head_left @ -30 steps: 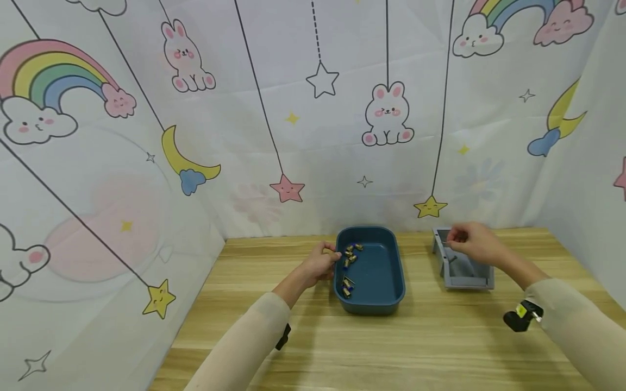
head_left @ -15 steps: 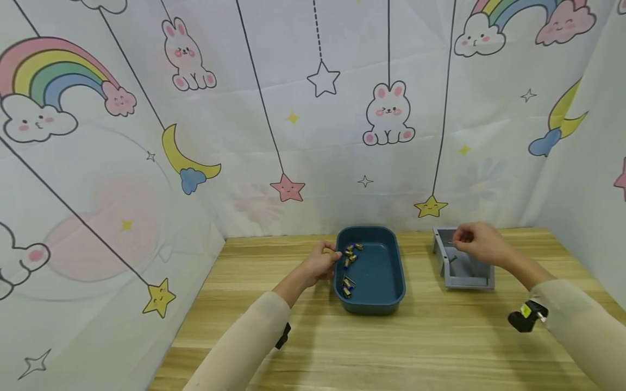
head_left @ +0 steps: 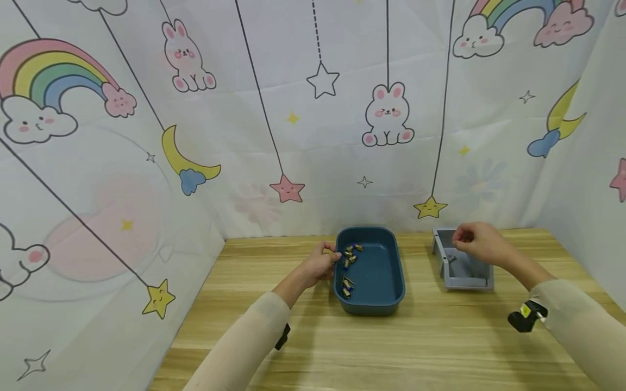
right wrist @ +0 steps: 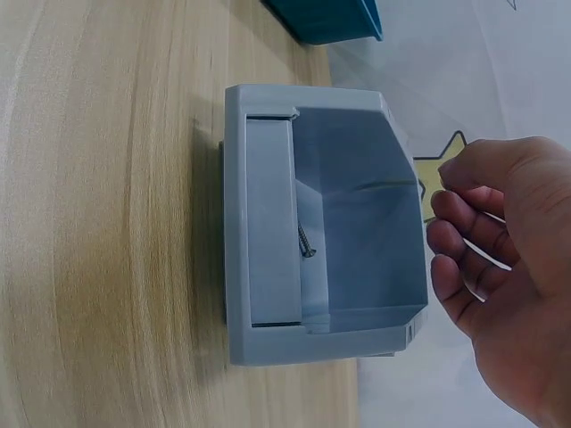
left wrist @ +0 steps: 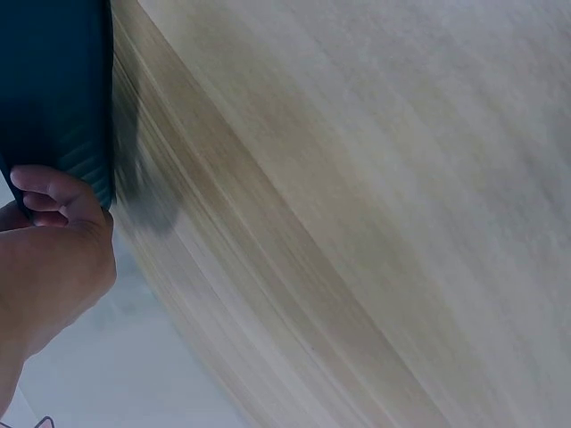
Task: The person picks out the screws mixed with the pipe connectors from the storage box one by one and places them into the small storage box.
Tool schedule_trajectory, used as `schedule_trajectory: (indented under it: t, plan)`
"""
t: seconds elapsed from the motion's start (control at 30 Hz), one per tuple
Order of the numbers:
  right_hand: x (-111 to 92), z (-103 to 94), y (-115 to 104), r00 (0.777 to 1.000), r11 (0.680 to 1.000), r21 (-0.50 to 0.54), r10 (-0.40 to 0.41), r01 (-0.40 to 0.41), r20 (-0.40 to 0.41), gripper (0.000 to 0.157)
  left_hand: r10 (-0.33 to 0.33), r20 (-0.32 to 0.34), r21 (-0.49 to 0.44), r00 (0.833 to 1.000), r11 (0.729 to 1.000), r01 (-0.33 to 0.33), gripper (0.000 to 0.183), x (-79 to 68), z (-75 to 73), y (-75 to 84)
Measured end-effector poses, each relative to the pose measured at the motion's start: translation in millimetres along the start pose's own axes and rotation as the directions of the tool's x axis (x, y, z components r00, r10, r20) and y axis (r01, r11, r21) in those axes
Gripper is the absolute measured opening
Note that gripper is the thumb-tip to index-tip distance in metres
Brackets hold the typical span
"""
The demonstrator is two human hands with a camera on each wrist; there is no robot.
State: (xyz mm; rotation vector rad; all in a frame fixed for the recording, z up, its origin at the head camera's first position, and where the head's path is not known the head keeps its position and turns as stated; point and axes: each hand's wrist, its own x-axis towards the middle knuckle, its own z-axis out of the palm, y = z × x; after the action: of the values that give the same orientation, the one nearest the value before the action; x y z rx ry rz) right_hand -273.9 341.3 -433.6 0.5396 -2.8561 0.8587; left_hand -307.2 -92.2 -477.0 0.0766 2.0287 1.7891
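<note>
Left hand (head_left: pixel 320 263): gripped the left rim of the blue tray, thumb at the edge and the other fingers bent against the outside wall.
Blue tray (head_left: pixel 379 271): stood upright on the bench (head_left: pixel 391 347), long sides running away from the person, near the foot of the printed cloth (head_left: pixel 332 136).
Brass pieces (head_left: pixel 353 259): lay inside the blue tray along its left side, one group toward the far end and a smaller one nearer the person; some showed blue parts.
Thin piece (head_left: pixel 348 281): lay with the nearer group, slim and straight, too small to identify.
Right hand (head_left: pixel 476 241): hung over the right side of the gray bin, fingers bent inward, thumb tip and forefinger tip close together; whether anything slender was between them could not be told.
Gray bin (head_left: pixel 468 282): stood on the bench to the right of the blue tray, apart from it, its top open.
Dark screw (right wrist: pixel 306 245): lay inside the gray bin, appearing just past the front bar in the right wrist view.
Faint streak (right wrist: pixel 388 185): showed inside the gray bin near the right fingertips, too blurred to identify.
Sleeves: pale on both arms, a black device (head_left: pixel 525 316) at the right cuff.
</note>
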Motion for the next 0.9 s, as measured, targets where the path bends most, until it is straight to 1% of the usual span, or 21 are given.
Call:
schedule_trajectory:
  t: [0.17, 0.37, 0.63, 0.8, 0.9]
  plan:
    - [0.4, 1.2, 0.2, 1.000, 1.000, 0.000, 0.006, -0.006, 0.004, 0.008, 0.007, -0.001, 0.009, 1.000, 1.000, -0.007, 0.030, 0.2, -0.4, -1.0]
    - [0.6, 2.4, -8.8, 1.000, 1.000, 0.005, -0.002, 0.002, -0.002, 0.008, 0.013, 0.000, 0.003, 1.000, 1.000, -0.013, 0.029, 0.8, -0.5, -2.4]
    - [5.5, 7.0, -11.2, 1.000, 1.000, -0.004, -0.015, 0.015, -0.002, 0.006, 0.015, 0.002, 0.001, 1.000, 1.000, -0.015, 0.030, 1.2, -0.7, -3.1]
    - [8.5, 12.8, -16.8, 1.000, 0.999, 0.042, -0.025, 0.025, 0.007, 0.005, 0.004, -0.001, 0.000, 1.000, 1.000, -0.004, 0.030, -0.1, -0.8, -2.7]
    - [11.5, 16.0, -21.4, 1.000, 0.998, 0.065, -0.008, 0.006, 0.024, 0.006, 0.014, 0.003, -0.002, 1.000, 1.000, -0.014, 0.031, 0.3, -1.6, -3.5]
